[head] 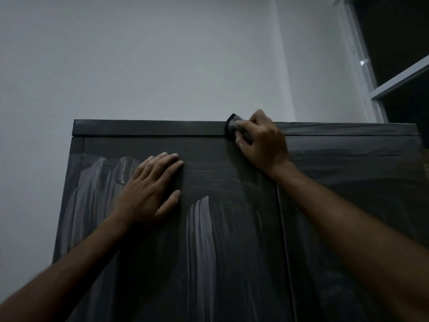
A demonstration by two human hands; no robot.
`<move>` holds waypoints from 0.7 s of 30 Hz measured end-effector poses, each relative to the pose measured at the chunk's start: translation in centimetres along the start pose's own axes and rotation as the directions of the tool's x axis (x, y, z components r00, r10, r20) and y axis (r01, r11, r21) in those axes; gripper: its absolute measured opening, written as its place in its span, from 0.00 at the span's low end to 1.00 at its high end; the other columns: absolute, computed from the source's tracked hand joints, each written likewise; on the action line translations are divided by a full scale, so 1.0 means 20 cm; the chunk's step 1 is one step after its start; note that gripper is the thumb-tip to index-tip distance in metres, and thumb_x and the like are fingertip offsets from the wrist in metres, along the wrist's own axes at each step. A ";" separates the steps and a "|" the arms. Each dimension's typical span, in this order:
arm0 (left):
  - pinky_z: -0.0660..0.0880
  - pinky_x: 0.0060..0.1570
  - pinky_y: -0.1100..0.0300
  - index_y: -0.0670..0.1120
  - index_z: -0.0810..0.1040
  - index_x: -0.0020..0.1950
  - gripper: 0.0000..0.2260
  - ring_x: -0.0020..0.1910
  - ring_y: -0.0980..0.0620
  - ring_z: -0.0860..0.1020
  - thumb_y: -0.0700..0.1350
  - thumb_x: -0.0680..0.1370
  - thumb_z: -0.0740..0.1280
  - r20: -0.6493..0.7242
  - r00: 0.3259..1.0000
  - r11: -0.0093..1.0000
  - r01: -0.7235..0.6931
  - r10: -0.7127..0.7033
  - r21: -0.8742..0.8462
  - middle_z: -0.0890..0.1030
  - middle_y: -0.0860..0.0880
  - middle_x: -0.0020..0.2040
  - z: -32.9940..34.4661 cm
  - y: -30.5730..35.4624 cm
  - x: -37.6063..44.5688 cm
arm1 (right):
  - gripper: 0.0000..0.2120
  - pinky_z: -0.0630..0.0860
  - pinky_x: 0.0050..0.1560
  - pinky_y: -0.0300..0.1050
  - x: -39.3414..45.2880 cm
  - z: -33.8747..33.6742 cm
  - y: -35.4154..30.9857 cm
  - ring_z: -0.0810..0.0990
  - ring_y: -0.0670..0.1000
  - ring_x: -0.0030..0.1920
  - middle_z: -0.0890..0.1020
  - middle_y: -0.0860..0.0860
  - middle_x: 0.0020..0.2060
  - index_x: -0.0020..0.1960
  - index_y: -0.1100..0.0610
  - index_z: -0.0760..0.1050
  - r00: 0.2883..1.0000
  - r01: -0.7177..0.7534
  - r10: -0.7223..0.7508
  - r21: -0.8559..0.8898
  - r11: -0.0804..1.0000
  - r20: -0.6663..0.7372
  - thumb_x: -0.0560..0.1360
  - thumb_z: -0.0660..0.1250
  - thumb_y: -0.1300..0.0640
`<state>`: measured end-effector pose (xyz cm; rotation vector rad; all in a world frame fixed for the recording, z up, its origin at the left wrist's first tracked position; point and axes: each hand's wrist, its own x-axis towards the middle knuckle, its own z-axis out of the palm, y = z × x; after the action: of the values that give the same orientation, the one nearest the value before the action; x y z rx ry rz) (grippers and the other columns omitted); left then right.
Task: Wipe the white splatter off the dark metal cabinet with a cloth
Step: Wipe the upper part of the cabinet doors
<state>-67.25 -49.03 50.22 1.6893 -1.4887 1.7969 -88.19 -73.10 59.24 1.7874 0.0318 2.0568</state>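
Observation:
A dark metal cabinet (pixel 148 128) with two doors fills the lower view. White streaks (pixel 203 228) run down the left door, and more white smears (pixel 92 182) sit near its left edge. My right hand (pixel 261 140) grips a dark grey cloth (pixel 233 126) and presses it against the cabinet's top rail, just above the door seam. My left hand (pixel 151 187) lies flat on the left door with straight fingers, between the two smeared patches.
A pale wall (pixel 162 61) rises behind the cabinet. A white-framed window (pixel 371 84) with dark panes stands at the upper right. The seam between the doors (pixel 282 217) runs down below my right wrist.

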 end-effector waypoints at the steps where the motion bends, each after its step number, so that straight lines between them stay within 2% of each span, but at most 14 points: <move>1: 0.52 0.81 0.47 0.45 0.64 0.82 0.32 0.82 0.43 0.61 0.61 0.82 0.56 0.009 1.000 1.000 0.008 -0.008 0.014 0.64 0.43 0.81 0.00 0.00 0.00 | 0.09 0.78 0.35 0.51 -0.01 0.02 -0.05 0.77 0.55 0.45 0.75 0.55 0.47 0.56 0.52 0.82 0.999 -0.031 0.032 0.008 0.999 -0.017 0.78 0.68 0.51; 3: 0.53 0.82 0.45 0.45 0.63 0.83 0.33 0.82 0.43 0.60 0.62 0.82 0.55 0.020 1.000 1.000 0.015 -0.015 0.027 0.63 0.44 0.82 0.01 0.00 -0.01 | 0.09 0.75 0.35 0.47 -0.08 0.03 -0.11 0.77 0.55 0.46 0.76 0.54 0.47 0.56 0.51 0.83 0.994 0.094 -0.097 0.067 0.993 0.043 0.78 0.69 0.51; 5: 0.55 0.81 0.44 0.45 0.62 0.83 0.33 0.82 0.43 0.59 0.62 0.82 0.55 0.022 1.000 0.999 0.018 -0.019 0.028 0.63 0.44 0.82 0.01 0.00 -0.01 | 0.08 0.74 0.35 0.47 -0.17 -0.04 -0.06 0.78 0.55 0.45 0.77 0.55 0.47 0.55 0.52 0.83 0.943 0.284 -0.297 0.105 0.953 0.150 0.77 0.70 0.52; 6: 0.55 0.81 0.44 0.45 0.62 0.83 0.33 0.83 0.43 0.59 0.62 0.82 0.55 0.022 0.999 0.999 0.022 -0.023 0.032 0.63 0.43 0.82 0.00 0.00 -0.01 | 0.08 0.75 0.35 0.47 -0.17 -0.08 0.01 0.79 0.56 0.45 0.77 0.55 0.47 0.54 0.51 0.83 0.933 0.307 -0.318 0.091 0.947 0.169 0.77 0.70 0.52; 7: 0.54 0.82 0.44 0.45 0.63 0.83 0.33 0.83 0.43 0.59 0.63 0.82 0.55 0.022 0.999 0.999 0.026 -0.027 0.037 0.63 0.43 0.82 0.00 0.01 -0.01 | 0.08 0.77 0.35 0.49 -0.16 -0.12 0.08 0.79 0.57 0.44 0.77 0.55 0.47 0.54 0.51 0.83 0.950 0.264 -0.270 0.053 0.963 0.160 0.76 0.70 0.52; 9: 0.54 0.82 0.45 0.45 0.63 0.83 0.34 0.82 0.43 0.59 0.63 0.82 0.55 0.019 0.999 0.999 0.025 -0.026 0.043 0.64 0.43 0.82 0.00 0.01 0.00 | 0.08 0.79 0.36 0.53 -0.09 -0.15 0.19 0.79 0.58 0.46 0.76 0.55 0.48 0.56 0.49 0.81 0.996 0.023 -0.020 -0.026 0.999 0.091 0.77 0.69 0.52; 10: 0.54 0.82 0.45 0.45 0.63 0.82 0.34 0.82 0.43 0.59 0.63 0.82 0.56 0.016 1.000 0.999 0.022 -0.023 0.042 0.64 0.43 0.82 0.00 0.02 0.00 | 0.08 0.79 0.38 0.54 -0.06 -0.15 0.21 0.78 0.58 0.47 0.74 0.55 0.48 0.56 0.50 0.80 0.995 -0.088 0.091 -0.053 0.995 0.051 0.78 0.68 0.52; 11: 0.54 0.82 0.45 0.44 0.64 0.82 0.34 0.82 0.43 0.59 0.63 0.82 0.56 0.011 1.000 0.999 0.020 -0.021 0.041 0.64 0.43 0.81 0.00 0.01 0.00 | 0.08 0.79 0.39 0.55 -0.05 -0.12 0.19 0.77 0.59 0.48 0.74 0.55 0.49 0.57 0.50 0.80 0.989 -0.140 0.143 -0.065 0.988 0.030 0.79 0.66 0.51; 12: 0.54 0.82 0.45 0.44 0.64 0.82 0.34 0.82 0.43 0.60 0.63 0.82 0.56 0.008 1.000 0.999 0.018 -0.018 0.040 0.65 0.42 0.81 0.00 0.01 0.00 | 0.09 0.79 0.40 0.54 -0.05 -0.09 0.15 0.77 0.59 0.49 0.74 0.56 0.49 0.57 0.51 0.80 0.991 -0.129 0.131 -0.055 0.990 0.033 0.79 0.66 0.51; 15: 0.54 0.81 0.44 0.44 0.64 0.82 0.34 0.82 0.42 0.60 0.63 0.82 0.56 0.006 1.000 0.999 0.014 -0.014 0.035 0.65 0.42 0.81 0.00 0.01 0.00 | 0.10 0.76 0.37 0.49 -0.17 -0.07 0.02 0.76 0.57 0.47 0.76 0.56 0.48 0.56 0.53 0.82 0.973 0.157 -0.162 0.043 0.987 0.167 0.78 0.67 0.52; 16: 0.54 0.81 0.44 0.44 0.64 0.82 0.34 0.82 0.42 0.60 0.63 0.82 0.56 0.006 1.000 0.999 0.014 -0.014 0.033 0.65 0.42 0.81 0.00 0.01 0.00 | 0.10 0.76 0.35 0.48 -0.22 -0.09 0.04 0.77 0.56 0.46 0.76 0.56 0.48 0.55 0.53 0.82 0.950 0.225 -0.231 0.051 0.973 0.212 0.78 0.67 0.52; 17: 0.54 0.82 0.44 0.44 0.64 0.82 0.34 0.82 0.42 0.60 0.63 0.82 0.56 0.005 1.000 0.999 0.013 -0.013 0.031 0.65 0.42 0.81 0.00 0.01 0.00 | 0.09 0.76 0.34 0.49 -0.23 -0.11 0.08 0.77 0.56 0.45 0.77 0.56 0.48 0.55 0.52 0.82 0.946 0.234 -0.235 0.033 0.972 0.223 0.77 0.68 0.52; 19: 0.54 0.82 0.45 0.44 0.64 0.82 0.34 0.82 0.42 0.60 0.63 0.82 0.56 -0.001 1.000 0.999 0.011 -0.011 0.030 0.65 0.42 0.81 0.01 0.00 0.00 | 0.08 0.79 0.36 0.52 -0.17 -0.15 0.17 0.78 0.58 0.46 0.76 0.55 0.49 0.55 0.51 0.81 0.988 0.052 -0.046 -0.038 0.998 0.150 0.77 0.67 0.51; 21: 0.54 0.82 0.44 0.44 0.64 0.82 0.34 0.82 0.42 0.60 0.63 0.82 0.56 0.002 1.000 0.999 0.004 -0.004 0.033 0.65 0.42 0.81 0.02 0.00 0.00 | 0.08 0.79 0.37 0.51 -0.10 -0.13 0.19 0.78 0.58 0.48 0.74 0.55 0.49 0.56 0.51 0.79 0.980 -0.193 0.195 -0.068 0.979 0.027 0.78 0.67 0.52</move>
<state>-67.04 -49.25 50.10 1.7091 -1.4626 1.8281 -91.59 -76.56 58.03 1.8489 -0.2256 2.1326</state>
